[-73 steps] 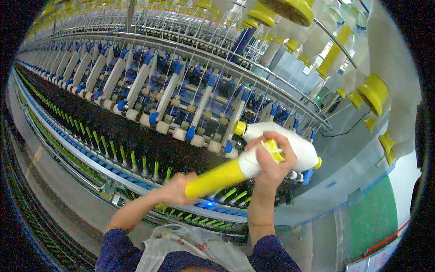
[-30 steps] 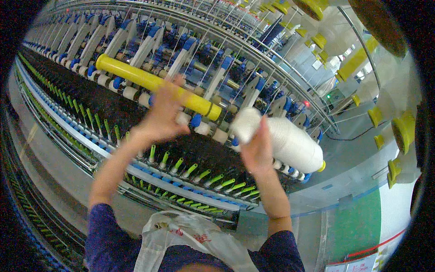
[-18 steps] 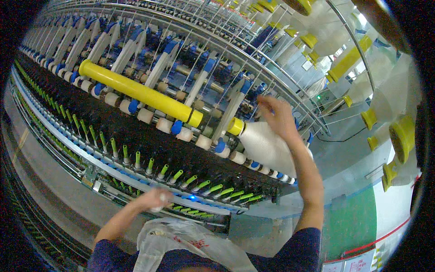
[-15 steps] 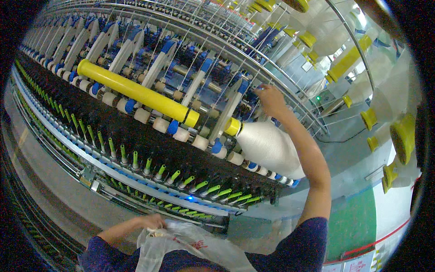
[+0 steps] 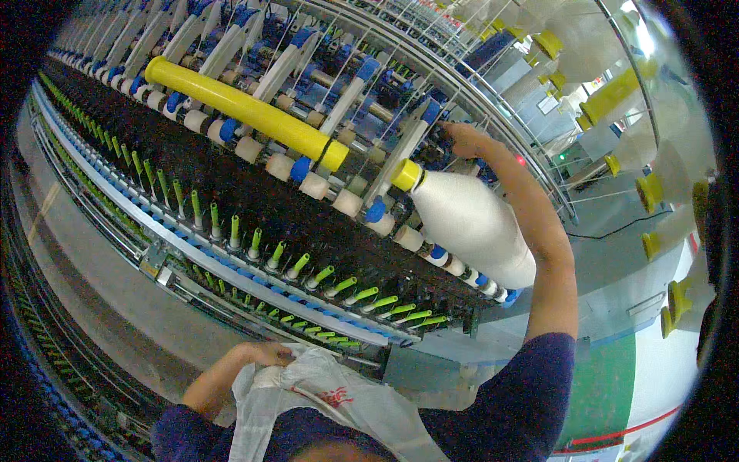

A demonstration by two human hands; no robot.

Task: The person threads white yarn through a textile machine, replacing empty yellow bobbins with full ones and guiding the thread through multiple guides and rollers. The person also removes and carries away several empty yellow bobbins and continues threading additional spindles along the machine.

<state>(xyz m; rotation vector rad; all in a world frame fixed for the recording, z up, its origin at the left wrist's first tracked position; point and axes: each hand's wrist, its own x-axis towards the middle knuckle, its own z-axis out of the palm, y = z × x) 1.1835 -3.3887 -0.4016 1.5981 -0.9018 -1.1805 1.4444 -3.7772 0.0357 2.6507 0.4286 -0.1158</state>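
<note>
Flanking the right hand (image 5: pixel 462 138): white bobbin (image 5: pixel 473 227); yellow tube (image 5: pixel 246 112); green spindles (image 5: pixel 254 242) below

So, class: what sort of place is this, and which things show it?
Most likely a textile spinning mill: a long machine frame with rows of green spindles, a full white roving bobbin, and an empty yellow tube lying on it.

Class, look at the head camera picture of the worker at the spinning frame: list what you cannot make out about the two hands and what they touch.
- Right hand, head view: fingertips hidden among the blue and white frame arms; what they touch is unclear.
- Left hand, head view: fingers hidden in the white plastic bag; its contents cannot be seen.
- White roving bobbin: its lower end is hidden behind the right forearm.
</note>
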